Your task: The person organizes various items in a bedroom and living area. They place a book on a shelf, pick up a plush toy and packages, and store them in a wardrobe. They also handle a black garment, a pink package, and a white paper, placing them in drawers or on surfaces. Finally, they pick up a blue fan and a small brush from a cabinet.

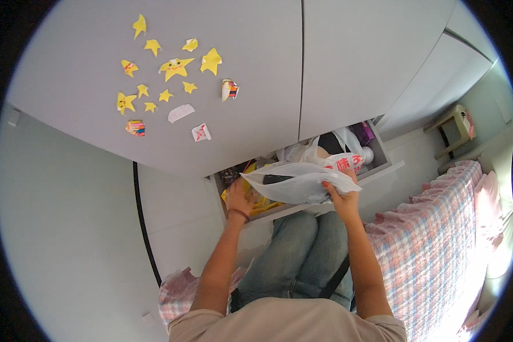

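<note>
An open drawer (372,172) full of bags juts out below the wardrobe doors. My right hand (344,199) grips a white plastic bag (299,181) by its right end, above the drawer's front. Dark content shows through the bag's opening. Inside the drawer's left part, my left hand (239,199) rests among yellow material (263,206); its fingertips are partly hidden, so I cannot tell whether they hold anything. Further right in the drawer lie another white plastic bag with red print (344,161), a black item (331,143) and a purple package (362,132).
Large grey wardrobe doors (260,64) with yellow star stickers (176,68) rise ahead. At right stands a bed with a plaid, ruffled cover (427,231). A small stool (457,128) is beyond it. A grey wall or panel (68,213) borders the left.
</note>
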Motion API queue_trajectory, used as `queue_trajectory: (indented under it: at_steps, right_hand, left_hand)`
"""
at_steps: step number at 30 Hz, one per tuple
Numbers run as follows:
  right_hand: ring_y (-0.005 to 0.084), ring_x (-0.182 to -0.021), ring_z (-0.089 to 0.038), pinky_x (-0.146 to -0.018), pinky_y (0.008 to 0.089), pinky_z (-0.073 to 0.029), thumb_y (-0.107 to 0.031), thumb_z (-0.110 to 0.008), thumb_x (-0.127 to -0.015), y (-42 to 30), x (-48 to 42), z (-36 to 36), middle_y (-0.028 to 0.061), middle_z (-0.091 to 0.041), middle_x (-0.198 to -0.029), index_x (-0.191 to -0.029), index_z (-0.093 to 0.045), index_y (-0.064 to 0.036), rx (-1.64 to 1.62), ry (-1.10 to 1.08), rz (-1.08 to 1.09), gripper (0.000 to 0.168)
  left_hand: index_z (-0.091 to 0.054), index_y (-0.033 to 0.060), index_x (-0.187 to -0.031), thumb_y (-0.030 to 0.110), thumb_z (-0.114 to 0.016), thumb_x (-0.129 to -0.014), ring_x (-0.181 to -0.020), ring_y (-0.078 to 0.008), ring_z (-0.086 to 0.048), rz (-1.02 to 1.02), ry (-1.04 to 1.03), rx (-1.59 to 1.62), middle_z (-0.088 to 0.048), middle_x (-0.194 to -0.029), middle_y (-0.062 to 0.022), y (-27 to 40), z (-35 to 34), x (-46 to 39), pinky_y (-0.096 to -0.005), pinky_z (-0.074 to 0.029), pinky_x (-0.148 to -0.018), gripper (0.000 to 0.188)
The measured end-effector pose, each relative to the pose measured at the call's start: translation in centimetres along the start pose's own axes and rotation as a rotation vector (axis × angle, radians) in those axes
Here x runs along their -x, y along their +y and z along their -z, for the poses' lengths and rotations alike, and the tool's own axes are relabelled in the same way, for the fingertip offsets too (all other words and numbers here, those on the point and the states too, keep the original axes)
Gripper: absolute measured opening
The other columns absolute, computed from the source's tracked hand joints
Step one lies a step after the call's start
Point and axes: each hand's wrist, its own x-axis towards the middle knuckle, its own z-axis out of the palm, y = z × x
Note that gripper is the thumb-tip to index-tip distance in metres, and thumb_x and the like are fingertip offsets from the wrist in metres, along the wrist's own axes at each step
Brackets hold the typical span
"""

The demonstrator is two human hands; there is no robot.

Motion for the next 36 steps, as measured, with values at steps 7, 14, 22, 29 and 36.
queue_trajectory:
  at_steps: [7,14,22,29,36]
  right_hand:
    - [0.0109,-0.086,-0.054,-0.078,0.0241,-0.043,-0.014,-0.065,-0.088,1.7,1.3,3.6,0.0021,-0.061,-0.096,-0.098,-0.061,0.000,-0.201,0.503,-0.263,0.018]
    - [0.0151,-0.089,-0.055,-0.081,0.0273,-0.045,-0.023,-0.065,-0.088,1.5,1.8,6.3,0.0065,-0.061,-0.102,-0.103,-0.059,0.004,-0.204,0.767,-0.402,0.032]
    - [0.0224,-0.097,-0.059,-0.082,0.0328,-0.049,-0.041,-0.071,-0.081,0.2,6.5,13.1,0.0163,-0.057,-0.116,-0.117,-0.048,0.013,-0.238,1.215,-0.596,0.068]
    - [0.0265,-0.104,-0.056,-0.087,0.0400,-0.050,-0.035,-0.068,-0.084,4.0,13.5,19.2,0.0145,-0.055,-0.121,-0.124,-0.047,0.007,-0.472,1.285,-0.580,0.061]
    - [0.0272,-0.103,-0.057,-0.083,0.0448,-0.051,-0.025,-0.066,-0.087,2.1,22.6,29.8,0.0132,-0.055,-0.120,-0.125,-0.048,0.000,-0.445,1.556,-0.585,0.049]
  left_hand:
    - [-0.042,0.0319,-0.136,0.033,-0.067,-0.076,-0.139,-0.0346,-0.014,0.062,-0.573,-0.193,-0.025,-0.151,-0.0054,-4.2,-4.0,-1.7,-0.0557,-0.011,-0.108,0.064]
    - [-0.042,0.0282,-0.137,0.037,-0.063,-0.081,-0.139,-0.0349,-0.015,0.015,-0.585,0.054,-0.033,-0.147,-0.0075,-7.0,-5.0,-0.4,-0.0543,-0.012,-0.109,0.060]
    - [-0.039,0.0268,-0.140,0.044,-0.068,-0.077,-0.138,-0.0321,-0.019,-0.551,-0.130,-0.270,-0.023,-0.151,-0.0090,3.8,-1.0,6.0,-0.0551,-0.017,-0.107,0.071]
    - [-0.032,0.0362,-0.142,0.043,-0.077,-0.065,-0.141,-0.0359,-0.009,-0.508,0.001,-0.411,-0.014,-0.154,-0.0101,3.8,-1.1,3.1,-0.0588,-0.007,-0.109,0.090]
    - [-0.024,0.0233,-0.147,0.050,-0.071,-0.071,-0.141,-0.0355,-0.010,-0.534,0.321,-0.590,-0.013,-0.154,-0.0113,4.5,-1.1,-2.5,-0.0606,-0.012,-0.107,0.093]
